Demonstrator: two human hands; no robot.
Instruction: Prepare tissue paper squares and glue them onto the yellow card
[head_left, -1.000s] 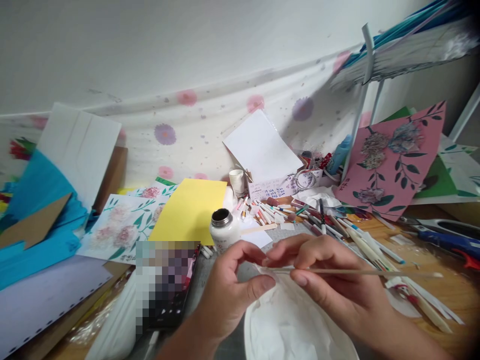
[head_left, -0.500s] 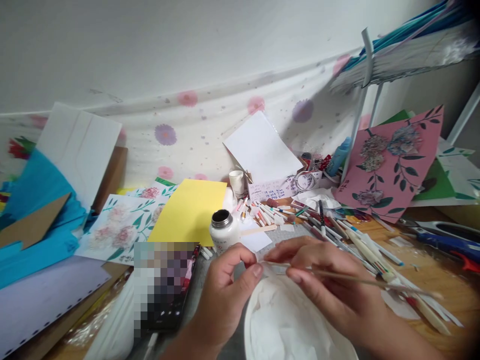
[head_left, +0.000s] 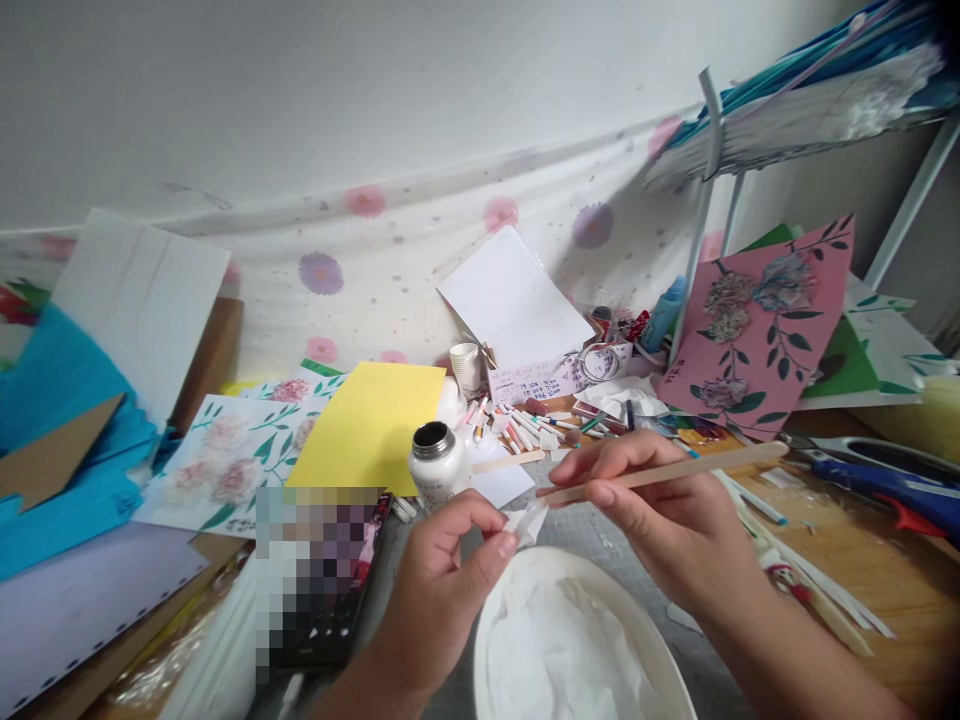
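Pinched between the thumb and fingers of my left hand (head_left: 450,575) is a small piece of white tissue paper (head_left: 531,522). My right hand (head_left: 660,520) grips a flat wooden craft stick (head_left: 675,468), whose left tip meets or nearly meets the tissue. Below both hands stands a white bowl (head_left: 486,640) with crumpled white paper or a white mass inside; I cannot tell which. A white bottle (head_left: 442,470) with a bare metal neck is just beyond my left hand.
A phone (head_left: 330,620) lies left of my left arm. Yellow paper (head_left: 375,415) and flower pictures (head_left: 225,465) are behind it. Scattered markers (head_left: 525,425) fill the back. Blue-handled scissors (head_left: 862,485) lie right, below a pink flower card (head_left: 765,320).
My right hand has moved slightly up and right from my left hand. The stick now tilts upward to the right and shows its flat side. The tissue is more visible.
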